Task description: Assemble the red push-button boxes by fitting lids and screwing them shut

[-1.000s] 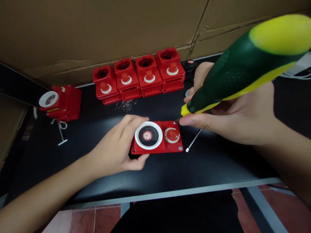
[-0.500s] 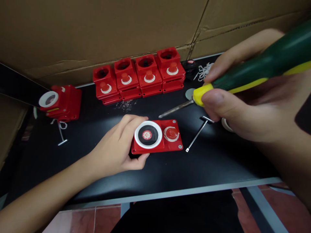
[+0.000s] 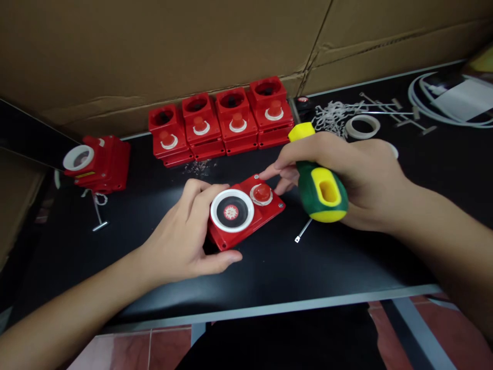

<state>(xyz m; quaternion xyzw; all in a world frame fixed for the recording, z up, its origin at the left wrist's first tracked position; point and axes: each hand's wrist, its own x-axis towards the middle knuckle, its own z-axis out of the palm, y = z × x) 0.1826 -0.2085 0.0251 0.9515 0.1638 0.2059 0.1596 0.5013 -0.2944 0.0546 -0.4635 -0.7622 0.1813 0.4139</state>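
A red alarm-like box (image 3: 247, 226) with a white ring, a black centre and a red dome lies on the black table. My left hand (image 3: 188, 221) grips its left end, thumb along the near side and fingers over the far side. In my right hand (image 3: 342, 169) is a screwdriver (image 3: 321, 198) with a green and yellow handle, its butt turned toward me. The blade is hidden. My right fingertips touch or nearly touch the box's far right corner. Partly covered by the handle, a small metal T-shaped hammer (image 3: 298, 238) lies close by.
Several similar red boxes (image 3: 236, 133) stand in a row at the back. Another red box (image 3: 110, 164) with a hanging metal hammer is at left. White string (image 3: 333, 118), a tape roll (image 3: 362, 127), more T-shaped rods (image 3: 416, 117) and white tubing (image 3: 416, 95) lie back right.
My right hand has turned the screwdriver round, handle end toward me, and moved left to the box. The box has rotated, its right end swinging away from me.
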